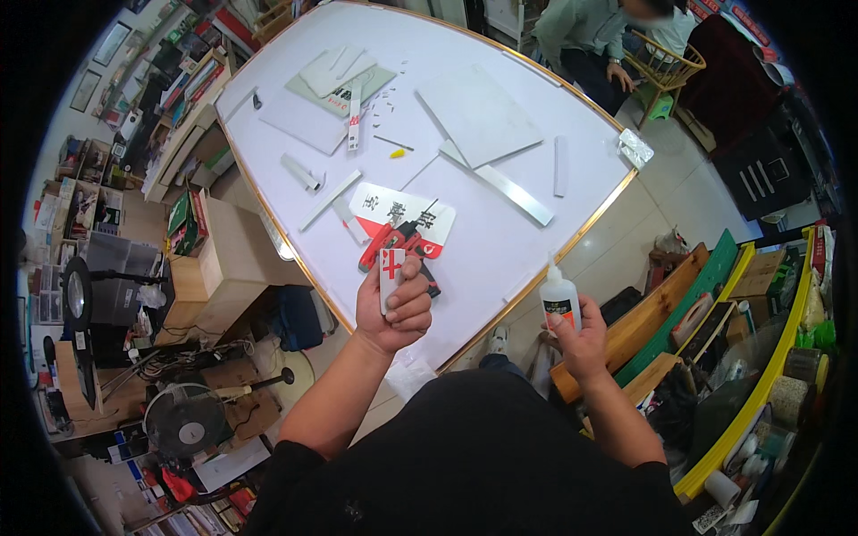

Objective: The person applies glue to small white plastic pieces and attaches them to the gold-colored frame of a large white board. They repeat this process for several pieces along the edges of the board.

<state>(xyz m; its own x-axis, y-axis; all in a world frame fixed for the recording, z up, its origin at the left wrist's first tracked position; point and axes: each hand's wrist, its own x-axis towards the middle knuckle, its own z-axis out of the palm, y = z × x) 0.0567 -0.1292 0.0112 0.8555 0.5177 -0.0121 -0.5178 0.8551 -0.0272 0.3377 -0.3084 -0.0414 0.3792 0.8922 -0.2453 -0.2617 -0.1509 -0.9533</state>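
My left hand (395, 308) is closed around a small flat white piece (391, 277) with red print, held up over the table's near side. Off the table's right edge, my right hand (579, 338) grips a white squeeze bottle (558, 291) with a thin nozzle and a black and orange label. The bottle stands nearly upright; what it holds is hidden. Just beyond my left hand, a red and black cordless drill (404, 239) lies partly over a red and white sign plate (420, 214). My fingers hide part of the drill.
On the white table (500, 259) lie grey-white panels (478, 114), a metal strip (514, 189), several small bits and a yellow-handled tool (397, 154). A person (585, 45) sits beyond the far right corner. A fan (186, 424) stands left; boards and a yellow-edged rack (760, 375) are right.
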